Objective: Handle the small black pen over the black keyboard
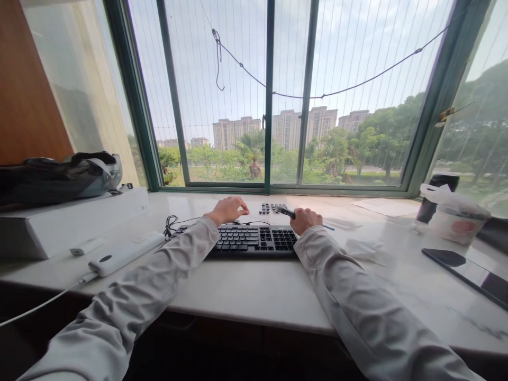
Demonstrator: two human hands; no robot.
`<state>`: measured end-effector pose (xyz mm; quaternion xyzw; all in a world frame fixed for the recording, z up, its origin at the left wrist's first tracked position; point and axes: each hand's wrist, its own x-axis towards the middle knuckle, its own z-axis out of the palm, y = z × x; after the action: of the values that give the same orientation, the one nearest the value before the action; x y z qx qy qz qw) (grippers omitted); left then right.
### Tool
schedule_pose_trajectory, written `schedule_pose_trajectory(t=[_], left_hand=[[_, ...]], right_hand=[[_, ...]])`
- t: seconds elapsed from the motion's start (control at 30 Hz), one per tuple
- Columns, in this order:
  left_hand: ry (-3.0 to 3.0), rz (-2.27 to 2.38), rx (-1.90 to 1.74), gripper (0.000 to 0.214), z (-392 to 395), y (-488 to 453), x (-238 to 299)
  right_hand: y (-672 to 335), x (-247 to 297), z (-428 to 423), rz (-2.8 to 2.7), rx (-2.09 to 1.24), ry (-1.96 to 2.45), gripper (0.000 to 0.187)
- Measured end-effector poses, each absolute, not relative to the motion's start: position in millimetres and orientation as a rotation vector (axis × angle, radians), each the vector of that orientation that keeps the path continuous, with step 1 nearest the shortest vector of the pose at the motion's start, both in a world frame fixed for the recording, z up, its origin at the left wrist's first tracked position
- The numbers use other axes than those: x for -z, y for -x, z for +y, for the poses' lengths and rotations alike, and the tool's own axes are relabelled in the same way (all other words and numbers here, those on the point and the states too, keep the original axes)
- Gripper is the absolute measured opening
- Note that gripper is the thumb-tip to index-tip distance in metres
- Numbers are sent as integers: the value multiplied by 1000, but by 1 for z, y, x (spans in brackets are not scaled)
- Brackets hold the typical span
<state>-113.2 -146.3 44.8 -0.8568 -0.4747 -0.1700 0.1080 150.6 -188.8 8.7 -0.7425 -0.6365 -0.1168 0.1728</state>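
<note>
Keyboard (238,241): one, on bench (254,286). Right hand (306,219): fingers wrapped round one tool (286,212). Left hand (227,210): fingers nearly meeting, contents unclear.

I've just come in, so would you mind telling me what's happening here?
A person in grey sleeves is working at a black computer keyboard on a white tabletop. The right hand grips a slim black handheld tool, pointing left. The left hand is at the keyboard's far edge, fingers curled; whether it holds anything is unclear. Small black pieces, apparently keycaps, lie beyond the keyboard.
</note>
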Motion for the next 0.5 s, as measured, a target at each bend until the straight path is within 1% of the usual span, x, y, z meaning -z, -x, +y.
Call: schedule_pose_trajectory(t=[0.13, 0.3, 0.43, 0.5], left_hand=[[2522, -1281, 603, 27, -160, 114, -21], [2553, -1245, 552, 26, -163, 112, -12], [2555, -1276, 525, 28, -163, 109, -6], [2554, -1269, 523, 30, -162, 108, -4]], right_hand=[[-151, -9, -190, -1792, 379, 2093, 28], [-152, -6, -187, -1731, 401, 2041, 25], [-158, -2, -179, -1555, 260, 1946, 24], [-161, 0, -174, -1487, 184, 1821, 30]])
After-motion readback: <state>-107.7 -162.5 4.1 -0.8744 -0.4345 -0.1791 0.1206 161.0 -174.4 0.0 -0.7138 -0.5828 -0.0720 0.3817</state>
